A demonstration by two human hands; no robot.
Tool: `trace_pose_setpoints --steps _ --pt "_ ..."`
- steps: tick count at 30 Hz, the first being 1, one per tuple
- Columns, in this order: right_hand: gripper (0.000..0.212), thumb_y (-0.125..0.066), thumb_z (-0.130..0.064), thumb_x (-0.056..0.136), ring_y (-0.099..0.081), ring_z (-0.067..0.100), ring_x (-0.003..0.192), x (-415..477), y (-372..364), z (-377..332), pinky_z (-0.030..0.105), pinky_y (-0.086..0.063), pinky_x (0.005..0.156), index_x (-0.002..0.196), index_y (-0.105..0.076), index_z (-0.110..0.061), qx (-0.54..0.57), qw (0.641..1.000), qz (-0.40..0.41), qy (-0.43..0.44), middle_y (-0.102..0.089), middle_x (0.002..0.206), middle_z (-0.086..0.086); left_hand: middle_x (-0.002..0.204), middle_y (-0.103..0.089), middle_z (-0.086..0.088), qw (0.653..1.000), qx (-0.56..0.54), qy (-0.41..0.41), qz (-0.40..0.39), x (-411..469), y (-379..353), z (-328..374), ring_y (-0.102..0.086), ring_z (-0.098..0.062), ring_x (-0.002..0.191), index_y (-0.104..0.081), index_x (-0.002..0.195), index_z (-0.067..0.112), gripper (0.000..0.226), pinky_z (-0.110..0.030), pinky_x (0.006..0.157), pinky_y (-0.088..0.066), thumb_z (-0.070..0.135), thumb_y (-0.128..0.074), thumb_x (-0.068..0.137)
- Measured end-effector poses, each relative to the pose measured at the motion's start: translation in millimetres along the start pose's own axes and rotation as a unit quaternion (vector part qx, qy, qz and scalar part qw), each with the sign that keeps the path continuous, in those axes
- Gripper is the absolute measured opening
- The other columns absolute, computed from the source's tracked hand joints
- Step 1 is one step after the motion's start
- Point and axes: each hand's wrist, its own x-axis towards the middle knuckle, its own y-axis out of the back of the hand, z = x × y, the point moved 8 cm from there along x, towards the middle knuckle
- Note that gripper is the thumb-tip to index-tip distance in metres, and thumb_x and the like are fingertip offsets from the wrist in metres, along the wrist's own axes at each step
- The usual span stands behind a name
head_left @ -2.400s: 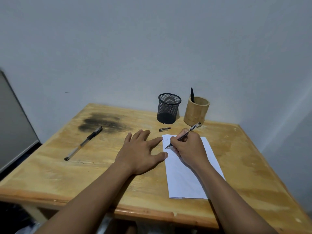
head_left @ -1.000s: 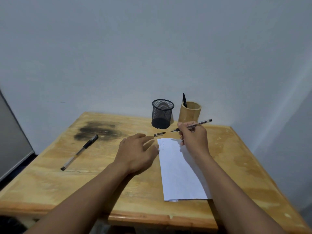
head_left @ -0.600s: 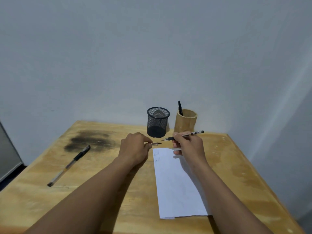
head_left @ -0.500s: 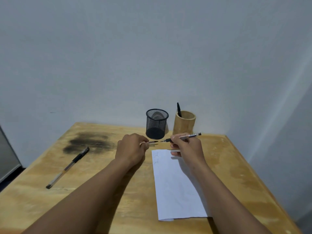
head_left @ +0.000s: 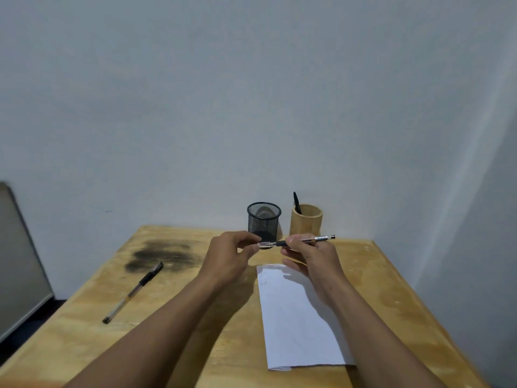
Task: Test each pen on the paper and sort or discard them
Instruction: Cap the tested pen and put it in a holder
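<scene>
I have the pen (head_left: pixel 313 240) lifted off the worktop (head_left: pixel 391 289), lying roughly level in front of the black mesh cup (head_left: pixel 263 222), with my right hand (head_left: pixel 310 256) curled round its barrel near the dark grip. My left hand (head_left: pixel 229 256) pinches the small clear cap (head_left: pixel 265 243) between thumb and forefinger, the other fingers loosely curled. The cap's mouth meets the pen's tip; whether it is seated I cannot tell. I judge this to be the recapping step, since faint marks show at the top corner of the paper (head_left: pixel 296 317) lying just below my hands. To do it well I want cap and barrel on one line, then a straight push from both sides until it stops, with no twist that could bend the tip. After that the pen needs a home: the bamboo cup (head_left: pixel 306 224), which holds one black pen (head_left: pixel 296 201), stands just beside the mesh cup. A second pen (head_left: pixel 134 292) lies well apart at the left near a dark stain (head_left: pixel 165 254), probably awaiting its test.
</scene>
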Motion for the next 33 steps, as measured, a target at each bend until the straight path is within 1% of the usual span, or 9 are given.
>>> trace_pose_setpoints --steps 6,8,12,16,20,24,30,31,33 --pt "0.006 -0.075 -0.007 0.087 -0.075 0.024 0.089 -3 0 -8 0.034 -0.062 0.077 0.092 -0.073 -0.005 0.010 0.999 -0.031 -0.001 -0.076 0.088 0.012 0.087 -0.076 0.015 0.998 -0.061 0.003 -0.011 -4 -3 12 -0.068 0.003 0.082 -0.077 0.096 0.027 0.013 -0.007 0.071 -0.047 0.019 -0.075 0.086" --pt "0.006 -0.077 -0.007 0.085 -0.073 0.020 0.085 -4 0 -11 0.034 -0.061 0.076 0.090 -0.074 -0.005 0.014 0.999 -0.035 0.001 -0.074 0.083 0.007 0.084 -0.077 0.013 0.995 -0.096 0.008 -0.009 -5 -3 14 -0.069 0.001 0.081 -0.077 0.093 0.029 0.015 -0.009 0.071 -0.047 0.016 -0.077 0.085" --pt "0.006 -0.076 -0.002 0.084 -0.071 0.017 0.076 -6 -2 -12 0.030 -0.061 0.074 0.089 -0.072 -0.002 0.061 0.997 -0.046 -0.018 -0.072 0.076 0.006 0.083 -0.078 0.011 0.986 -0.166 0.027 -0.001 -6 -2 17 -0.070 0.004 0.078 -0.079 0.093 0.023 0.013 -0.011 0.074 -0.048 0.013 -0.075 0.087" --pt "0.005 -0.074 0.003 0.084 -0.068 0.018 0.070 -8 -4 -6 0.028 -0.062 0.070 0.087 -0.071 0.001 0.101 0.993 -0.044 -0.038 -0.069 0.072 0.010 0.075 -0.076 0.013 0.987 -0.159 0.018 0.015 -10 -1 21 -0.063 0.010 0.065 -0.080 0.094 0.015 0.010 -0.007 0.067 -0.044 0.010 -0.075 0.087" --pt "0.005 -0.074 0.004 0.084 -0.068 0.018 0.067 -10 -6 -2 0.027 -0.062 0.067 0.087 -0.071 0.003 0.108 0.992 -0.044 -0.040 -0.068 0.071 0.011 0.082 -0.078 0.012 0.991 -0.131 0.017 0.026 -12 0 19 -0.068 0.007 0.075 -0.081 0.094 0.018 0.010 -0.015 0.077 -0.050 0.014 -0.075 0.087" --pt "0.006 -0.073 0.004 0.084 -0.068 0.018 0.066 -9 -10 -3 0.029 -0.063 0.070 0.089 -0.070 0.004 0.116 0.991 -0.047 -0.042 -0.069 0.070 0.011 0.085 -0.078 0.013 0.988 -0.149 0.030 0.035 -13 1 17 -0.071 0.002 0.083 -0.081 0.095 0.019 0.012 -0.026 0.088 -0.055 0.013 -0.074 0.088" --pt "0.006 -0.072 0.004 0.085 -0.069 0.017 0.064 -7 -12 -6 0.028 -0.063 0.069 0.091 -0.069 0.005 0.119 0.991 -0.054 -0.042 -0.068 0.068 0.010 0.081 -0.078 0.012 0.984 -0.172 0.033 0.034 -15 1 21 -0.070 0.002 0.078 -0.080 0.088 0.022 0.015 -0.027 0.087 -0.055 0.011 -0.071 0.089" --pt "0.006 -0.072 0.004 0.086 -0.068 0.017 0.063 -7 -11 -5 0.028 -0.063 0.069 0.091 -0.069 0.005 0.123 0.990 -0.053 -0.045 -0.068 0.068 0.010 0.080 -0.078 0.011 0.984 -0.172 0.033 0.029 -15 0 21 -0.071 0.000 0.078 -0.080 0.087 0.022 0.015 -0.028 0.087 -0.056 0.010 -0.071 0.089" --pt "0.007 -0.072 0.002 0.086 -0.069 0.016 0.064 -8 -11 -3 0.028 -0.063 0.067 0.092 -0.070 0.004 0.131 0.989 -0.050 -0.051 -0.069 0.069 0.010 0.082 -0.079 0.006 0.983 -0.180 0.041 0.019 -12 -2 19 -0.073 -0.011 0.084 -0.081 0.088 0.022 0.013 -0.038 0.090 -0.058 0.013 -0.072 0.089"
